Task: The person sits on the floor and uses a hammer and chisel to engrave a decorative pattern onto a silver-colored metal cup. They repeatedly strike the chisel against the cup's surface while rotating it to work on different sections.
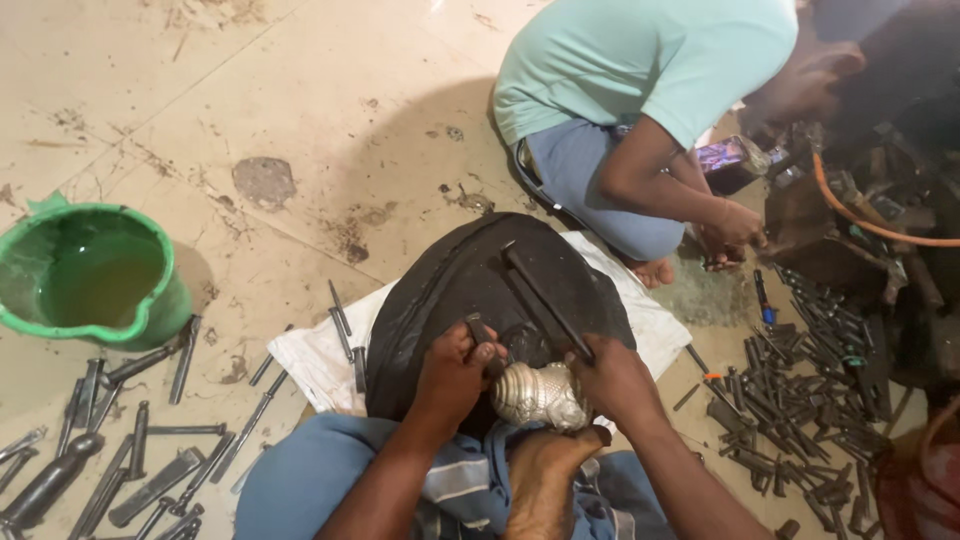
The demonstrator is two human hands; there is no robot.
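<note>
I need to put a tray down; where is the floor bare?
Bare tiles lie between the green bucket and the person in the teal shirt. It is crowded by the loose punches at lower left and the tool pile at right.

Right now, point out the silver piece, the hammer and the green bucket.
silver piece (540, 395), head view, middle of its embossed body.
hammer (545, 300), head view, middle of its dark handle.
green bucket (160, 325), head view, its near right rim.

Bare forearms, blue trousers, bare foot (545, 470), no sleeves visible
</note>
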